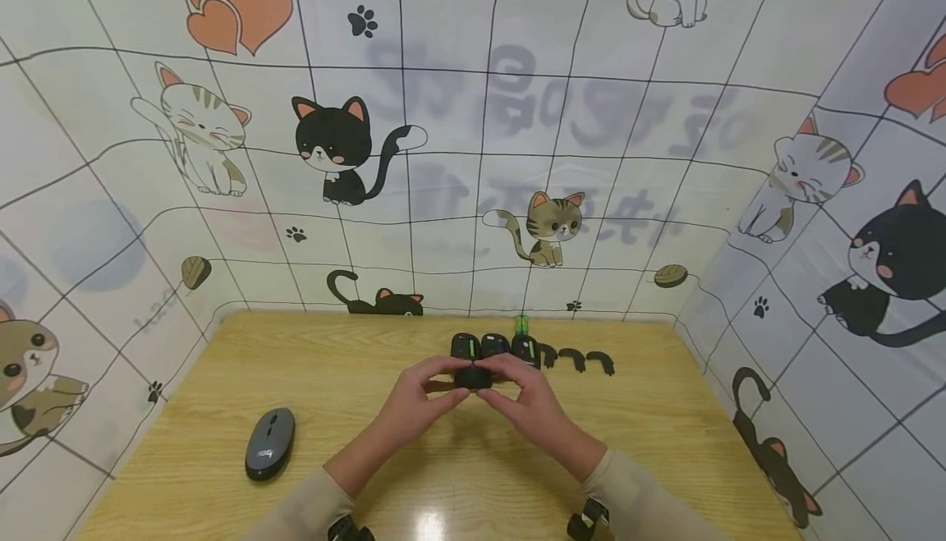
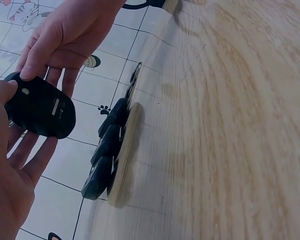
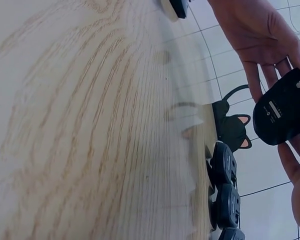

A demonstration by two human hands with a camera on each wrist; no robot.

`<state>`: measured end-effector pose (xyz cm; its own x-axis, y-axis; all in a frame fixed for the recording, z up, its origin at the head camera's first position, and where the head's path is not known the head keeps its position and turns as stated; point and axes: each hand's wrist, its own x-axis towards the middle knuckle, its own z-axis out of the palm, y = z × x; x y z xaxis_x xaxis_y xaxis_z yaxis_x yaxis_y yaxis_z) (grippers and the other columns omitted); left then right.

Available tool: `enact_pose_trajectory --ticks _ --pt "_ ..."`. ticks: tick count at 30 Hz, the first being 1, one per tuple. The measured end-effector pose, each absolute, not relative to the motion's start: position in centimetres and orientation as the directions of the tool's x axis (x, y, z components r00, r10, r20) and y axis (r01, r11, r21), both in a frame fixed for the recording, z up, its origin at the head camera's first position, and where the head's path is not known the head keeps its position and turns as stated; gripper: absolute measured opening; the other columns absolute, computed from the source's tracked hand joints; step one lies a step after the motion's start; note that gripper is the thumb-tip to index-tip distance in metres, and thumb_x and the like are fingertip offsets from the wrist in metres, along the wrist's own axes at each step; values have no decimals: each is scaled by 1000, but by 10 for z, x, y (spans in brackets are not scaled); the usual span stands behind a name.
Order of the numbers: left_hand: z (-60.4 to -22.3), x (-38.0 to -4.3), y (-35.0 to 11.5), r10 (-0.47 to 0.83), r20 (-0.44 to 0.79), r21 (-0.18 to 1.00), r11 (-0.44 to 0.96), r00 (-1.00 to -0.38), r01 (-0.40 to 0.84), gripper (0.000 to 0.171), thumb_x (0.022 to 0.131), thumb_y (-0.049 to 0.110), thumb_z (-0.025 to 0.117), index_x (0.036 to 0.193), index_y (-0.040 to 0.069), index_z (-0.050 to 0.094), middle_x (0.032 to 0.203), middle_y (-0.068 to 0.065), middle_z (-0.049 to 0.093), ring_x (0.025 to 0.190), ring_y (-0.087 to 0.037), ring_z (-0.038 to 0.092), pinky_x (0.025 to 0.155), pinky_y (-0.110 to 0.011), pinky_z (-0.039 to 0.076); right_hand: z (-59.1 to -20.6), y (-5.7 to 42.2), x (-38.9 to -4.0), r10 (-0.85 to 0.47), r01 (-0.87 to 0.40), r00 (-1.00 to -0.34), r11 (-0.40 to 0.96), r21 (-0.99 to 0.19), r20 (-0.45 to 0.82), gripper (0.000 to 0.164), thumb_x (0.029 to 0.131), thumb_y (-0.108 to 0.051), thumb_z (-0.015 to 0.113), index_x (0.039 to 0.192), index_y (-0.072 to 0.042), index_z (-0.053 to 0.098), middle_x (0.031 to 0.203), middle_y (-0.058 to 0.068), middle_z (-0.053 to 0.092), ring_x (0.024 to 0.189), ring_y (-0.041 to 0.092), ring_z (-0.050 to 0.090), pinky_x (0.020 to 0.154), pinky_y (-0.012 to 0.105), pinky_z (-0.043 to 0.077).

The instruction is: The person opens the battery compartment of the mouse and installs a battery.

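Both hands hold a black computer mouse (image 1: pixel 473 377) up between them, over the table in front of the row of black pieces. Its flat underside, with a small pale label, shows in the left wrist view (image 2: pixel 42 107) and the right wrist view (image 3: pixel 280 107). On one side my left hand (image 1: pixel 415 400) pinches it by thumb and fingers. My right hand (image 1: pixel 534 400) does likewise on the other side, thumb tips near each other at the underside. Behind the hands stand several black mouse bodies (image 1: pixel 466 346), partly hidden by the fingers.
Curved black cover pieces (image 1: pixel 571 358) lie in a line to the right of the bodies. Two green batteries (image 1: pixel 521 326) are at the table's back edge. A grey mouse (image 1: pixel 269 444) sits at left on the wooden table (image 1: pixel 355 377). Cat-print cloth (image 1: pixel 443 188) walls the back and sides.
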<state>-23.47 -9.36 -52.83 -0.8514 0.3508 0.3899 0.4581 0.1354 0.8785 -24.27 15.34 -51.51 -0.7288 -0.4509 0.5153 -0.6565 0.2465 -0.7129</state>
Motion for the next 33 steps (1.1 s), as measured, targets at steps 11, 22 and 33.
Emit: enact_pose_trajectory --ticks 11,22,33 --pt "-527 -234 -93 349 380 868 184 -856 461 45 102 10 81 144 20 70 123 0 76 110 -20 74 87 -35 67 -512 151 -241 -412 -532 -815 251 -809 408 36 106 -15 77 141 -21 72 123 1 75 105 18 75 78 36 68" --pt "-529 -231 -90 333 310 931 82 -891 355 45 104 5 77 147 18 68 123 -11 70 101 -27 74 73 -39 70 -509 149 -238 -409 -365 -870 161 -917 275 38 109 -15 73 147 -16 69 132 14 71 100 22 77 65 44 69" --pt "-532 -232 -87 315 241 964 35 -918 265 41 104 3 75 142 19 70 124 -12 66 103 -31 72 73 -43 70 -505 151 -240 -432 -264 -887 186 -946 163 43 105 -14 79 147 -15 69 140 15 66 100 27 74 69 43 70"
